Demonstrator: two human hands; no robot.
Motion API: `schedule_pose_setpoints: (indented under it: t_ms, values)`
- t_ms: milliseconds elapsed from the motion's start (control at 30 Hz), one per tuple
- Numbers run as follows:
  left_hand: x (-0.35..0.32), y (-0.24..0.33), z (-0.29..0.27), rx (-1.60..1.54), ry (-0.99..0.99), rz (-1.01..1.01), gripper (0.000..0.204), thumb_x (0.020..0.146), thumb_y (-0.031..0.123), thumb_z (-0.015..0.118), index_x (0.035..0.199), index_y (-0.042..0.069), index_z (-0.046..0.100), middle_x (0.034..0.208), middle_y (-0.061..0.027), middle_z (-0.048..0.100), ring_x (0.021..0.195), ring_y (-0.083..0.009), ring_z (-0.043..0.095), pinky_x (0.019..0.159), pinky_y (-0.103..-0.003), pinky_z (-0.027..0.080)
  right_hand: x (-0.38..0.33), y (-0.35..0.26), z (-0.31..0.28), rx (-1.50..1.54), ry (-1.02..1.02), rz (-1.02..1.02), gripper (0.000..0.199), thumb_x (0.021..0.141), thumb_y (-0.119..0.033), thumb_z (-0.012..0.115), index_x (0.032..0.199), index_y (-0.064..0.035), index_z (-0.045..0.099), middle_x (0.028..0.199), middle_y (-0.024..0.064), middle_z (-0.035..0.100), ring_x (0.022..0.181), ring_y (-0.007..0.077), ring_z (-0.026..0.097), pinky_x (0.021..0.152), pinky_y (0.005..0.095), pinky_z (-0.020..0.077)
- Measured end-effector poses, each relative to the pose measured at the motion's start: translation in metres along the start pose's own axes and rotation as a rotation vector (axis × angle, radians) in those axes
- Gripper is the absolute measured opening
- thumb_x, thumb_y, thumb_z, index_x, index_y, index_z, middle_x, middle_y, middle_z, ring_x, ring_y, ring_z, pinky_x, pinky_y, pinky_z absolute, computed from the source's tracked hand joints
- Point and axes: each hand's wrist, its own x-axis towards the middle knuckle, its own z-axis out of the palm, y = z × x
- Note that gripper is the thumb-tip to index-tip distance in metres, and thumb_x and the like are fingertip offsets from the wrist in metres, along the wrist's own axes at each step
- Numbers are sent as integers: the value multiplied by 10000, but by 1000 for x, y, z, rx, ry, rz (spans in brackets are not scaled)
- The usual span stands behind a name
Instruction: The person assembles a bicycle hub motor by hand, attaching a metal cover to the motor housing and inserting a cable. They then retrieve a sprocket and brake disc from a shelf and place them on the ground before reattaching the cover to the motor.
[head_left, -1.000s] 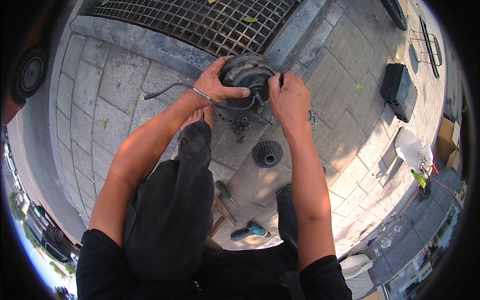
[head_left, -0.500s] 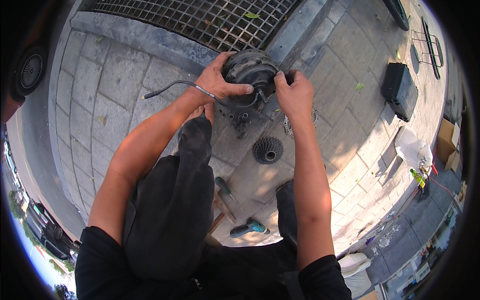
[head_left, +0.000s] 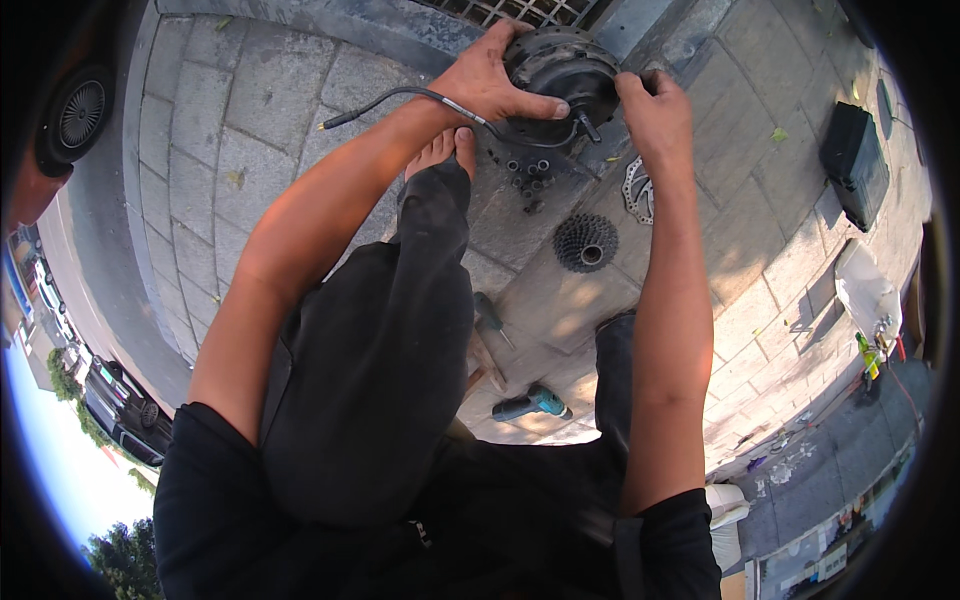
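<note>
A dark, greasy wheel hub motor [head_left: 565, 75] is at the top middle, its axle stub angled toward me. My left hand [head_left: 490, 85] wraps round its left side, thumb laid across the face near the axle. From the axle a black cable [head_left: 385, 95] curls left over my left wrist to a loose plug. At the motor's right rim, the thumb and fingers of my right hand [head_left: 655, 115] are pinched together. Whatever lies between them is hidden. Below the motor are several small dark parts [head_left: 530, 180], a cassette of sprockets [head_left: 586, 243] and a brake disc [head_left: 637, 190] partly behind my right forearm.
A teal and black cordless drill [head_left: 535, 402] and a screwdriver [head_left: 490, 312] lie between my legs. A black case [head_left: 855, 165] stands on the right paving. Beyond the motor run a stone kerb [head_left: 400, 35] and a metal grate [head_left: 530, 10]. Cars stand at the left.
The whole view has shifted, so the motor and both hands appear higher and farther right. Both hands keep nearly the same places on the motor.
</note>
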Motion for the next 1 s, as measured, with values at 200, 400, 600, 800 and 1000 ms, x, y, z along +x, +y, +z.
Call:
schedule_pose_setpoints:
  t_ms: [200,400,600,800,1000]
  values:
    - [-1,0,5,-6,-3,43,1096,604,364,990,1464,-53,453,1334,-229,630,1259,-313,633,1090,-386,497,-11,-3,3,-194,67,-123,455,879,-387,617,917,61,684,899,292,712,875,448,699,808,456,548]
    - [-1,14,6,-48,-35,24,1075,622,347,982,1461,-61,449,1335,-228,631,1257,-304,634,1084,-377,502,-10,8,1,-195,90,-95,420,945,-360,590,915,46,691,901,294,706,890,453,699,809,483,536]
    - [1,14,2,14,-50,10,1065,630,350,977,1476,-33,455,1343,-218,632,1259,-295,633,1091,-378,500,-71,65,8,-43,67,146,381,980,-339,631,1096,4,749,1003,249,754,951,413,725,856,457,545]
    - [4,11,2,41,-54,139,1060,638,362,970,1502,24,458,1375,-179,625,1284,-273,616,1111,-375,484,-116,68,89,-183,-147,111,368,932,-334,673,1052,9,731,1031,273,724,990,494,687,885,540,542]
    - [8,-5,6,56,-27,167,1079,638,342,974,1507,0,433,1376,-188,612,1292,-283,605,1114,-375,480,-94,55,132,-189,69,387,429,881,-384,713,942,40,719,993,328,722,978,513,696,879,556,543]
